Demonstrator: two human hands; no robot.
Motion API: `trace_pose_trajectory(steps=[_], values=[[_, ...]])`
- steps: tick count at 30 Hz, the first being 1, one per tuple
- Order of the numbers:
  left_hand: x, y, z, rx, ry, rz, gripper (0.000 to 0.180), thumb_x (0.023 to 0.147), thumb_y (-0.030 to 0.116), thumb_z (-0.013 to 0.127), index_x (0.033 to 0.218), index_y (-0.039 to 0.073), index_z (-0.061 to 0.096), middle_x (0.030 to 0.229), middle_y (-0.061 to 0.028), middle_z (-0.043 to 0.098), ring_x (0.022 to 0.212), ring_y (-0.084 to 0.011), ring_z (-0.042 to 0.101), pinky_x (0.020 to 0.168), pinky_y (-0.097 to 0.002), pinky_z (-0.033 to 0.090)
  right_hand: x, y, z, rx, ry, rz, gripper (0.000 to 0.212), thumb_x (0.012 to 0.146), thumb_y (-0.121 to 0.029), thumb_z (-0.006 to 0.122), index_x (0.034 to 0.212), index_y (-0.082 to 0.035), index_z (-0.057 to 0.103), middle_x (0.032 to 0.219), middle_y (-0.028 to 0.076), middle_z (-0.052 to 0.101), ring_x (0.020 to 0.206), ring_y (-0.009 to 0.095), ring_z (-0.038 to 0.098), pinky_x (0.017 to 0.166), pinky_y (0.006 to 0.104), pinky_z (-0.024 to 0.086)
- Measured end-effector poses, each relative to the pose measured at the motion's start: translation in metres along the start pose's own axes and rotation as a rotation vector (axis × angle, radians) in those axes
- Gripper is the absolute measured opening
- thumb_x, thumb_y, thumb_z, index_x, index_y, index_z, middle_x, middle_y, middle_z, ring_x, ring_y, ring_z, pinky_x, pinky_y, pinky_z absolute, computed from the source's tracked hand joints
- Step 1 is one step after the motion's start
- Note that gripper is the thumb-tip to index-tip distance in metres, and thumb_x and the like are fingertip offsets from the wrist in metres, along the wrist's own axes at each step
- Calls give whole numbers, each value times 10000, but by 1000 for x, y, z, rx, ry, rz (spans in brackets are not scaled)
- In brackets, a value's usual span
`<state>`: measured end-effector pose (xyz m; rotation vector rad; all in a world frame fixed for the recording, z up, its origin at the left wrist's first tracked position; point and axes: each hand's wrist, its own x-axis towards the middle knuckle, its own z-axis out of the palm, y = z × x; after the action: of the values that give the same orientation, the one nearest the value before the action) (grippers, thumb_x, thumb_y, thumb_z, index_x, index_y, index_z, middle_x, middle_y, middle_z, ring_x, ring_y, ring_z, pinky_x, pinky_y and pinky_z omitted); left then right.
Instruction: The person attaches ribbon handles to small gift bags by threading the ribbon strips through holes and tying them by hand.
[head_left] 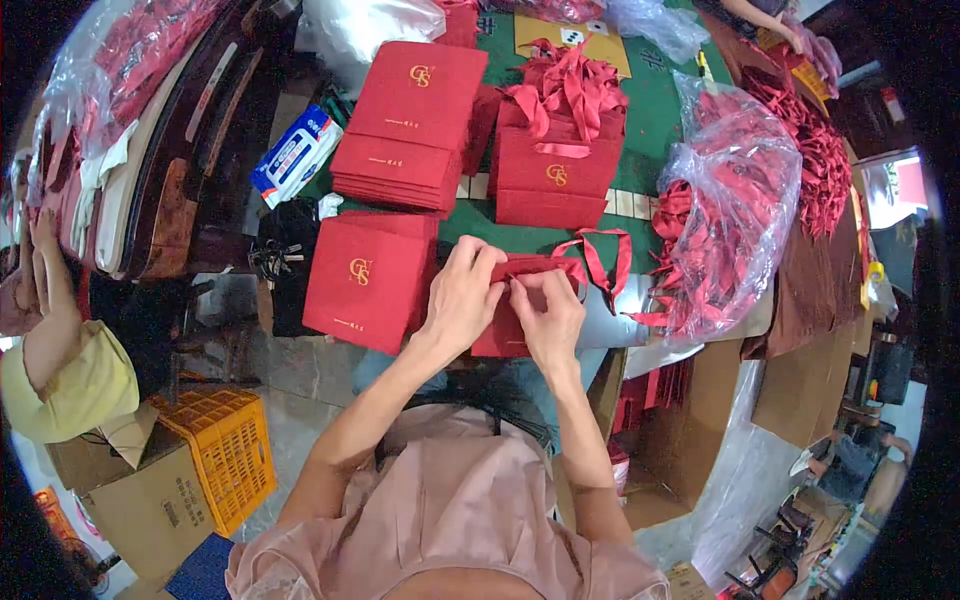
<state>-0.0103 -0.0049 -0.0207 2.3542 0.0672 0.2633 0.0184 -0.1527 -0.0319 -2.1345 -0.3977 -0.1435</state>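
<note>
At the near edge of the table, a red paper gift bag (500, 338) lies between my hands. My left hand (462, 298) is closed on its upper left edge. With thumb and forefinger pinched, my right hand (549, 315) works at the bag's top edge; the fingertips hide whether they hold the ribbon or the paper. A loose red ribbon (622, 262) curls out beyond the right hand. Left of my left hand lies a flat stack of red bags (345, 305) with gold lettering.
Farther back are a taller stack of flat bags (425, 95) and bags with ribbon handles (555, 200). A clear plastic sack (735, 190) of red ribbons bulges at the right. A wipes pack (297, 155) lies left; an orange crate (225, 445) stands below. Other people's arms show at both sides.
</note>
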Motion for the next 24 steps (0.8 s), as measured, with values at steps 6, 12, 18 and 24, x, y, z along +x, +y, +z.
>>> trace_pose_trajectory(steps=[6, 12, 18, 24], values=[[1, 0, -2, 29, 11, 147, 220, 843, -3, 638, 1051, 33, 575, 1022, -162, 559, 957, -371, 584, 785, -452, 516, -2, 4, 6, -18, 63, -85, 129, 811, -35, 765, 878, -29, 654, 827, 95, 633, 672, 230, 666, 597, 331, 533], [2, 2, -5, 30, -12, 84, 149, 842, -1, 596, 977, 46, 553, 896, -133, 629, 909, -350, 590, 753, -454, 502, -5, 9, 12, -1, 96, -167, 185, 782, -46, 769, 846, -67, 597, 802, 75, 618, 673, 258, 630, 564, 367, 514], [5, -2, -8, -103, -59, -18, 104, 890, 27, 581, 985, 34, 538, 907, -169, 641, 887, -380, 602, 750, -492, 493, -4, 10, 11, -17, 59, -217, 209, 778, -39, 768, 849, -64, 574, 799, 83, 599, 662, 263, 621, 552, 368, 506], [5, -3, -8, -141, -86, -40, 103, 886, 27, 572, 983, 35, 537, 900, -169, 638, 882, -380, 606, 747, -496, 491, -3, 8, 7, -1, -7, -151, 178, 783, -14, 759, 843, -36, 593, 798, 95, 605, 658, 251, 628, 554, 354, 505]])
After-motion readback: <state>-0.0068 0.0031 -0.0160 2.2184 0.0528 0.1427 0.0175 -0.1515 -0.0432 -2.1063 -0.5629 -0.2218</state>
